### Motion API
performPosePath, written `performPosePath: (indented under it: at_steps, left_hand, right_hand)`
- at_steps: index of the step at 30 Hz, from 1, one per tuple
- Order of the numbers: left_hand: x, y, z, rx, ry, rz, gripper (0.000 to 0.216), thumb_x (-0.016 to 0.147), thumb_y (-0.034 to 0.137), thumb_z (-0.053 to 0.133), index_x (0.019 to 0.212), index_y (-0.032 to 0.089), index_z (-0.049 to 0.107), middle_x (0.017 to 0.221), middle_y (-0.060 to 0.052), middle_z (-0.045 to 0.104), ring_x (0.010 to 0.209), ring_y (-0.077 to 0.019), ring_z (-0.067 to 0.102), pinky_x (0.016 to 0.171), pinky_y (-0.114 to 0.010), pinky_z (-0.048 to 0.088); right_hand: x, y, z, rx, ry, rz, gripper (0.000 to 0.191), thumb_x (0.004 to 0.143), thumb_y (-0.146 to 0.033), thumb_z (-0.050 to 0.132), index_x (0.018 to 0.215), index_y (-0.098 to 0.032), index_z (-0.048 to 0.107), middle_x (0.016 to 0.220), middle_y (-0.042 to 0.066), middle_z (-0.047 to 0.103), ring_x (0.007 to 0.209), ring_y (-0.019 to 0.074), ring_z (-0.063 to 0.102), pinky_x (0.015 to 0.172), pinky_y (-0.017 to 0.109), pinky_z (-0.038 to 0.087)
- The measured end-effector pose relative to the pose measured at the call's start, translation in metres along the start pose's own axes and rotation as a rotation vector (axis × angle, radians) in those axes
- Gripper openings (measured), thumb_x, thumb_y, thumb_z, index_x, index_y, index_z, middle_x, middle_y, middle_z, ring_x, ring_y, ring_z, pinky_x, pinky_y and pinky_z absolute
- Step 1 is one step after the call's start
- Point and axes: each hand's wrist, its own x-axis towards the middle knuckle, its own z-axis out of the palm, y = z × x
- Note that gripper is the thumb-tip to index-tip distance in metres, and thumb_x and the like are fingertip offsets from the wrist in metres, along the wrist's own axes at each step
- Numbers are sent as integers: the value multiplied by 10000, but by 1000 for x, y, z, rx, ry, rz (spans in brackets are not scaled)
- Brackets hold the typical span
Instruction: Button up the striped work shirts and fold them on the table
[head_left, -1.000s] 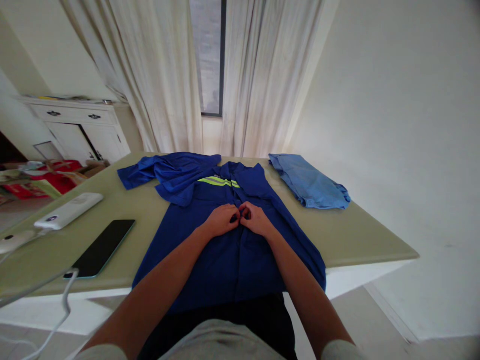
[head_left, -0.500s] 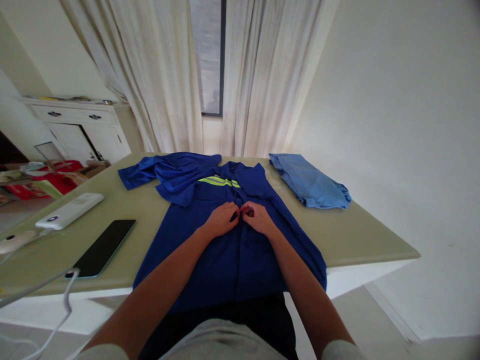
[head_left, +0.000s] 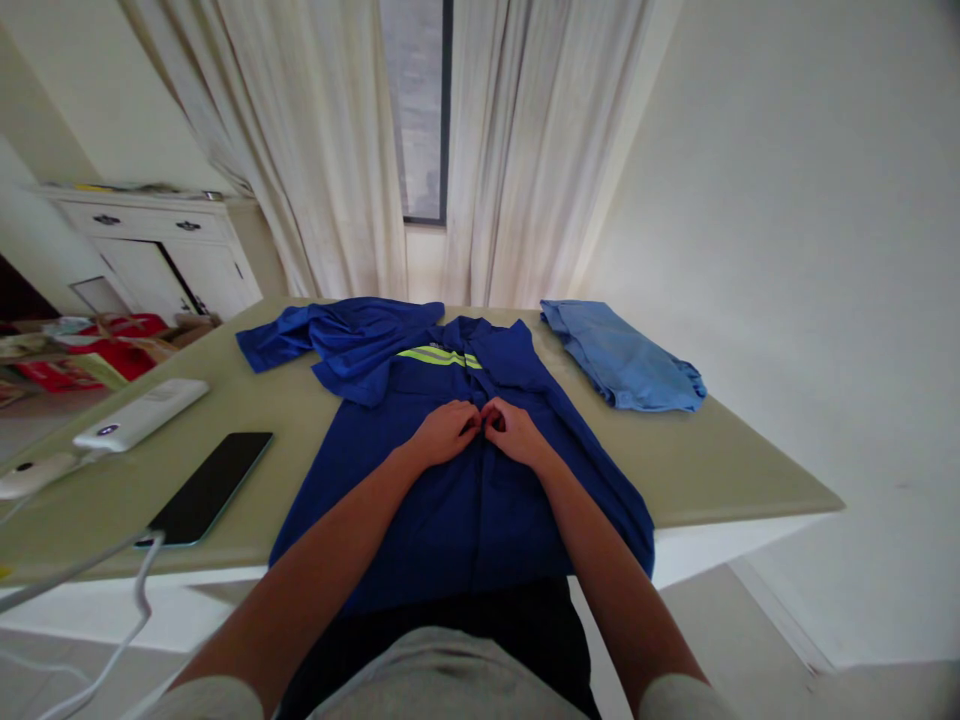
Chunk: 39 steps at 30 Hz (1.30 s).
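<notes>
A dark blue work jacket with a yellow-green and grey reflective stripe lies spread out, collar at the far side, its lower edge hanging over the table's near edge. One sleeve is laid out to the left. My left hand pinches the jacket's front edge at the middle. Close beside it, fingertips nearly touching, my right hand pinches the same front opening from the other side. Whatever small part lies between the fingertips is hidden.
The jacket rests on a greenish table. Folded light blue cloth lies at the back right. On the left are a black-screened phone, a white power bank and white cables. Curtains hang behind.
Both hands stay at the jacket's front opening with fingers pinched, shifting only very slightly. The view has tilted a little; the jacket lies as before.
</notes>
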Motion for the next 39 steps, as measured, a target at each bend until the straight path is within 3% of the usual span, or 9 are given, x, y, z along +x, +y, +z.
performPosePath:
  at_steps: [14, 19, 24, 32, 39]
  left_hand:
    - [0, 0, 5, -60, 36, -47, 83, 885, 201, 592, 935, 197, 657, 942, -52, 691, 915, -224, 627, 864, -360, 499]
    - [4, 1, 3, -209, 26, -184, 111, 882, 247, 602, 941, 208, 688, 900, -27, 732, 831, -192, 672, 754, -303, 512]
    - [8, -4, 0, -378, 56, -198, 115, 874, 231, 618, 930, 195, 712, 899, -19, 761, 834, -175, 700, 766, -273, 520]
    - [13, -2, -3, -514, 90, -297, 188, 873, 320, 657, 888, 166, 762, 813, -23, 773, 740, -160, 705, 690, -245, 516]
    - [12, -2, -3, -570, 92, -278, 192, 810, 329, 703, 879, 163, 770, 820, -27, 781, 741, -159, 711, 677, -231, 522]
  right_hand:
    - [-3, 2, 0, -19, -6, 17, 224, 786, -144, 607, 993, -213, 660, 800, -25, 687, 657, 127, 578, 651, 244, 427]
    - [-3, 2, -4, -3, -8, 57, 265, 729, -162, 636, 982, -212, 695, 814, -13, 712, 659, 135, 586, 646, 251, 449]
    - [2, 0, -3, 35, 33, 47, 273, 736, -228, 650, 1003, -206, 701, 825, -7, 706, 669, 130, 576, 658, 254, 451]
    - [5, -4, 1, 72, 98, 8, 335, 714, -248, 647, 1039, -220, 572, 841, -21, 661, 627, 122, 515, 610, 249, 413]
    - [2, -10, 0, -31, 117, -7, 323, 711, -222, 641, 1020, -237, 550, 834, -22, 666, 615, 131, 491, 614, 259, 391]
